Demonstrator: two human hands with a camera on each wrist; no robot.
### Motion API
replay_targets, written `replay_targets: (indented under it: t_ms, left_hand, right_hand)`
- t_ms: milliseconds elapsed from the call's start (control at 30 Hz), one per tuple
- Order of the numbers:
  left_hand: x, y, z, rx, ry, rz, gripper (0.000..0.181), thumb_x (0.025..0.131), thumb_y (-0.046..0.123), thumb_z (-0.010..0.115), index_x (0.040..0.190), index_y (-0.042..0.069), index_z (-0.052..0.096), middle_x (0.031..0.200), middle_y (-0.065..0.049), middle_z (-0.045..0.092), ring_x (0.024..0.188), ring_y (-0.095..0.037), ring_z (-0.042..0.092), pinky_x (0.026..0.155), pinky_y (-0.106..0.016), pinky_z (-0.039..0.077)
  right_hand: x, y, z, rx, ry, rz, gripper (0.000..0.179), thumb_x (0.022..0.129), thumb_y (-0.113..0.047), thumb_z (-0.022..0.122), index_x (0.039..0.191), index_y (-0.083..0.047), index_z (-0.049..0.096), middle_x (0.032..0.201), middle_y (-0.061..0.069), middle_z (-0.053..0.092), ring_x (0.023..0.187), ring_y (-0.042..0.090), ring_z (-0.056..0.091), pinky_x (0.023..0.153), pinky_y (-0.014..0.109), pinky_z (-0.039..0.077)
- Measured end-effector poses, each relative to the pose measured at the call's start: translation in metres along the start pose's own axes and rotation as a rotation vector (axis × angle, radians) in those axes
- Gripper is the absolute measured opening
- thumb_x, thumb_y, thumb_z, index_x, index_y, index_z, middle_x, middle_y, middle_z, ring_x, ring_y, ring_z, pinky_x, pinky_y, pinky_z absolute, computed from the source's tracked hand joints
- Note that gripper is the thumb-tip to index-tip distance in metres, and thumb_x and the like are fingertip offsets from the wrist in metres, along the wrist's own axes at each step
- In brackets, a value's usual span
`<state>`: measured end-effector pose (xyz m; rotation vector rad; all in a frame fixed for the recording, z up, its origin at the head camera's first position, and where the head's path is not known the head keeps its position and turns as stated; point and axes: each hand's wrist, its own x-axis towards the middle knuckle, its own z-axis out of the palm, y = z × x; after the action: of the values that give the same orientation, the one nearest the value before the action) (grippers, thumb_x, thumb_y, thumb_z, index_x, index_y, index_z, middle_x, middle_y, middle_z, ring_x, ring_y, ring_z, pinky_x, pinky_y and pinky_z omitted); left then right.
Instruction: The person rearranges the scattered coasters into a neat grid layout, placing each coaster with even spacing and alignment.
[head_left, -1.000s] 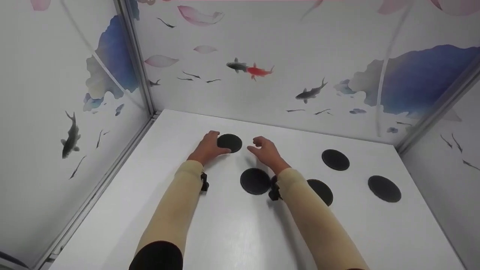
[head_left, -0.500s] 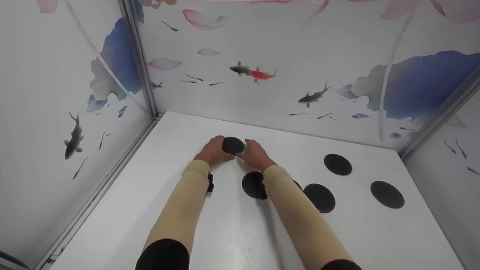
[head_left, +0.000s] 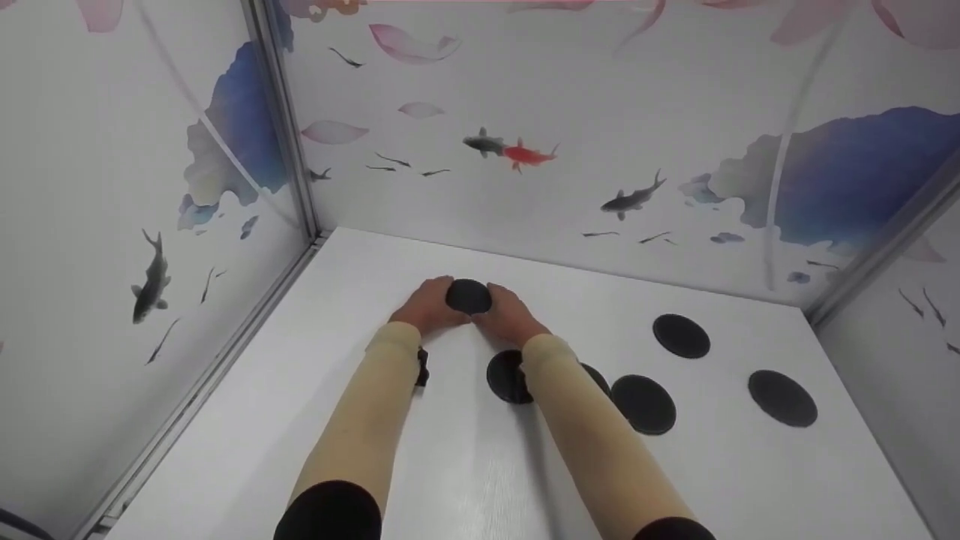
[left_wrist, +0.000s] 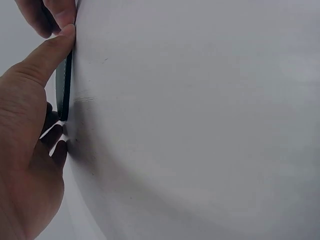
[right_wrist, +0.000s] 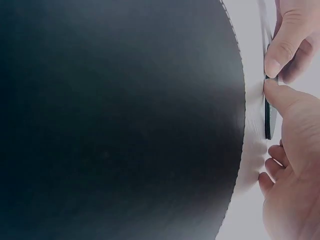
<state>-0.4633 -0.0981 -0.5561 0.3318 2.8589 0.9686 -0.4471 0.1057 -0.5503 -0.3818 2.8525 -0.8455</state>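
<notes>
In the head view, my left hand (head_left: 427, 307) and right hand (head_left: 510, 312) hold a round black coaster (head_left: 469, 297) between them near the back of the white table. Their thumbs meet at its near edge, and the fingers wrap round its two sides. The left wrist view has this coaster (left_wrist: 62, 92) edge-on and close over the tabletop. In the right wrist view, its edge (right_wrist: 268, 120) shows layered dark lines, like thin discs stacked. Another black coaster (head_left: 507, 377) with a stitched rim lies under my right wrist, partly hidden by it.
More black coasters lie flat to the right: one (head_left: 643, 405) beside my right sleeve, one (head_left: 681, 336) farther back and one (head_left: 782, 398) near the right side. Another (head_left: 596, 378) is mostly behind the sleeve. Printed walls (head_left: 555, 217) enclose the white table (head_left: 450, 465).
My right hand has come in from the right and now grips the coaster along with the left hand. The two thumbs have closed together at its near edge.
</notes>
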Motion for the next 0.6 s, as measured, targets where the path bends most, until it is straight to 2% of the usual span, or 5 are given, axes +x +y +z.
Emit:
replay_targets:
  t_ms: [167,433,600]
  left_hand:
    - [-0.0028,-0.0005,-0.0009,0.001,0.002,0.060,0.079,0.078,0.048,0.086,0.142,0.013,0.054,0.137,-0.004,0.060,0.130,-0.023,0.053,0.111,-0.042,0.038]
    - [0.0015,-0.0026,-0.0007,-0.014,0.000,0.128,0.067,0.079,0.044,0.086,0.134,0.016,0.060,0.128,-0.001,0.064,0.122,-0.022,0.057,0.108,-0.043,0.042]
    - [-0.0025,-0.0026,0.0000,-0.036,0.027,0.160,0.060,0.084,0.039,0.082,0.133,0.010,0.062,0.127,-0.008,0.065,0.121,-0.027,0.058,0.107,-0.044,0.043]
  right_hand:
    - [0.0037,0.0013,-0.0011,-0.015,-0.044,-0.027,0.073,0.099,-0.044,0.063,0.158,-0.012,0.034,0.158,0.009,0.040,0.149,0.026,0.031,0.121,0.043,0.024]
    - [0.0041,0.0023,-0.0032,0.063,-0.043,-0.117,0.056,0.100,-0.038,0.065,0.151,-0.020,0.048,0.148,0.001,0.052,0.143,0.024,0.041,0.118,0.049,0.030]
    - [0.0073,0.0062,0.0005,0.099,-0.026,-0.131,0.053,0.098,-0.037,0.068,0.147,-0.022,0.053,0.144,-0.002,0.056,0.139,0.021,0.046,0.116,0.048,0.033]
